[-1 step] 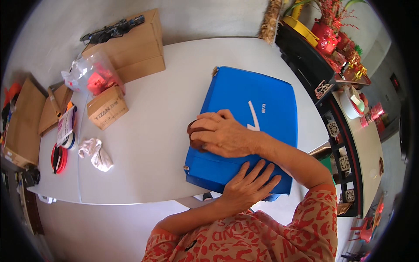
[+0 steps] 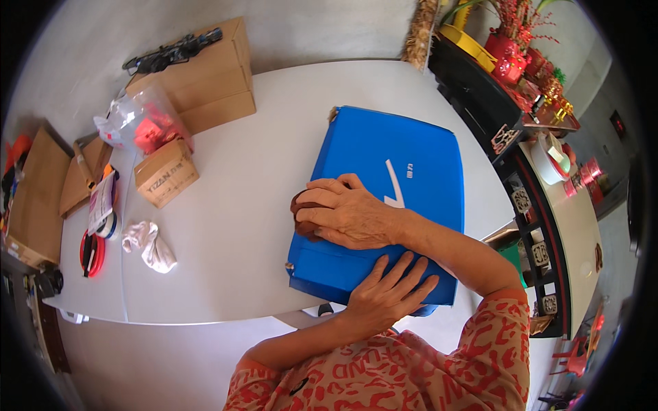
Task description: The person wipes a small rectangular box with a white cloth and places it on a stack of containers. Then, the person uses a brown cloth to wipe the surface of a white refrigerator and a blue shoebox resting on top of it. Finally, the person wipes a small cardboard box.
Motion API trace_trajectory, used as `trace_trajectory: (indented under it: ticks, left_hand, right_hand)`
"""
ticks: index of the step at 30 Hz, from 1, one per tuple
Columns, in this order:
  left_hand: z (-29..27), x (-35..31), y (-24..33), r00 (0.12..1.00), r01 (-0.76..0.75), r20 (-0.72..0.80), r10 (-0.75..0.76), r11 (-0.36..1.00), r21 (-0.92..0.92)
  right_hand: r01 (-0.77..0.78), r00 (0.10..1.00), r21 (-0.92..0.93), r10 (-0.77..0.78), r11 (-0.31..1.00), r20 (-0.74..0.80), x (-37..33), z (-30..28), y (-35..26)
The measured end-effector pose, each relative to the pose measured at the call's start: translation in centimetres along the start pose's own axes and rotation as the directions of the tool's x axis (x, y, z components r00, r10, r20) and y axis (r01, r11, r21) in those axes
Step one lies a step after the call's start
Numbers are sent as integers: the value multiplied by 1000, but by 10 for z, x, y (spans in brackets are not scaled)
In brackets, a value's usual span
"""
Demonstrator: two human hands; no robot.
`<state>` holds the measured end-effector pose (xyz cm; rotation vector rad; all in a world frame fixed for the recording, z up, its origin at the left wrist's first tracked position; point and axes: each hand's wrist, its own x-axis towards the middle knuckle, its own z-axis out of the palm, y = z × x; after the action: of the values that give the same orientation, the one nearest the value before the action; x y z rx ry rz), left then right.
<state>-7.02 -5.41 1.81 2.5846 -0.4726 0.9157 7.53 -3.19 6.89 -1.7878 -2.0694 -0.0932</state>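
Note:
A large blue box [image 2: 391, 144] with a white stripe-like mark on its lid lies on the white table [image 2: 233, 219], partly past the near edge. Its corners at the left side look worn. My right hand [image 2: 356, 214] reaches across the lid to its left edge, fingers curled round a dark brown cloth [image 2: 306, 218] pressed against the box. Most of the cloth is hidden under the fingers. Lower down, my left hand [image 2: 394, 291] lies flat on the near part of the box, fingers spread, holding nothing.
Left of the box are a crumpled white cloth [image 2: 152, 248], a small cardboard box [image 2: 166, 177], a clear plastic bag [image 2: 140, 113] and a red coil [image 2: 93, 253]. A large cardboard box [image 2: 205, 85] stands behind. A dark cabinet [image 2: 473, 82] flanks the table's right.
The whole view has shifted very slightly. Both hands keep their places on the blue box.

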Motion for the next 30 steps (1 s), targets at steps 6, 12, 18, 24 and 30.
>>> trace_trajectory:
  ticks: [6, 12, 18, 24, 30]
  left_hand:
    - [3, -1, 2, 1000, 6, 8, -6, 1000, -29]
    - [5, -3, 4, 999, 33, 13, -33, 999, -25]
    - [-2, -2, 7, 995, 65, 77, -59, 994, -84]
    - [-8, 2, 5, 995, 41, 89, -37, 998, -42]
    - [-7, 3, 5, 997, 35, 64, -34, 999, -6]
  right_hand:
    - [-188, 980, -260, 163, 947, -117, 8, -4, 30]
    - [-388, 914, -361, 306, 848, -265, 14, -11, 76]
    - [-625, 779, -315, 551, 714, -298, -1, -27, 116]
    - [-834, 537, -321, 795, 449, -282, -53, -54, 122]
    - [-850, 506, -338, 805, 404, -309, -109, -68, 102]
